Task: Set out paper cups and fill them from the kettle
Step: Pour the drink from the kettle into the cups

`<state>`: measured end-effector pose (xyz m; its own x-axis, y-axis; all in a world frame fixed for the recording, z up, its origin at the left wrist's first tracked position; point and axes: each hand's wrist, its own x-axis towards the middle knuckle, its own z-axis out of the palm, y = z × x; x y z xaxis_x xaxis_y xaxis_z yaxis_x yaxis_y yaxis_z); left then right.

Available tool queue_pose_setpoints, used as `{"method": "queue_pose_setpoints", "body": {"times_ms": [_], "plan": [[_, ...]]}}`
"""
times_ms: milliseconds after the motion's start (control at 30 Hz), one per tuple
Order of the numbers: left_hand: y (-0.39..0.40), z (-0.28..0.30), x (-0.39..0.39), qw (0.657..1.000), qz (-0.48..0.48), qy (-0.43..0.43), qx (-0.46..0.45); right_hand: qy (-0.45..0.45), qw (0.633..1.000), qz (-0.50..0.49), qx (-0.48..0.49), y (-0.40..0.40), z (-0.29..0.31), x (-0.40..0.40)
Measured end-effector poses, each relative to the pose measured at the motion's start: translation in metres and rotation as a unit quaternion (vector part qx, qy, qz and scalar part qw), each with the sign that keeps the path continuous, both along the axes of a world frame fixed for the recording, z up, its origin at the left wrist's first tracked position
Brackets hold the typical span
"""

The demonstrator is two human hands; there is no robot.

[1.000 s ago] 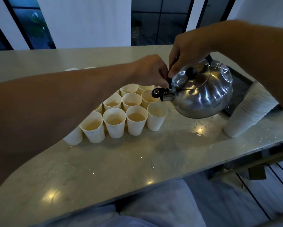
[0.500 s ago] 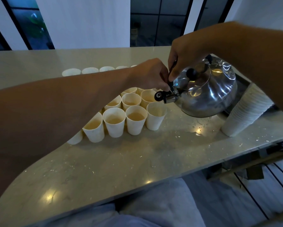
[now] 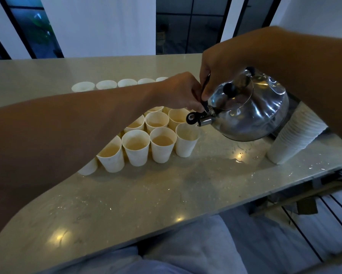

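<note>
Head view, right hand tilting kettle (steel), spout over cup

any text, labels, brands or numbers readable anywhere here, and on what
None can be read.
Shiny steel kettle: only reflections on its body, no brand mark visible.
Filled white paper cups: plain walls, no print.
Leaning stack of white paper cups: plain, no print.
Pale stone counter: only speckle and light glints.
Back row of white cups: too far away to tell.
</note>
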<state>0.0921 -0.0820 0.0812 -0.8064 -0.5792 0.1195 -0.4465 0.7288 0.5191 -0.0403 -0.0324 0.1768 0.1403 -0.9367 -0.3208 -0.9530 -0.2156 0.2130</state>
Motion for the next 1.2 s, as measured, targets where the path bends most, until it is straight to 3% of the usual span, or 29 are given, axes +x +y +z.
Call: {"method": "queue_pose_setpoints", "body": {"times_ms": [900,1200], "plan": [[-0.006,-0.004,0.003,1.000,-0.010,-0.010,0.027,0.020,1.000,0.001,0.022,-0.007,-0.005,0.008],[-0.004,-0.005,0.000,1.000,-0.013,-0.009,0.001,-0.020,1.000,-0.004,0.020,-0.005,-0.007,-0.007]]}}
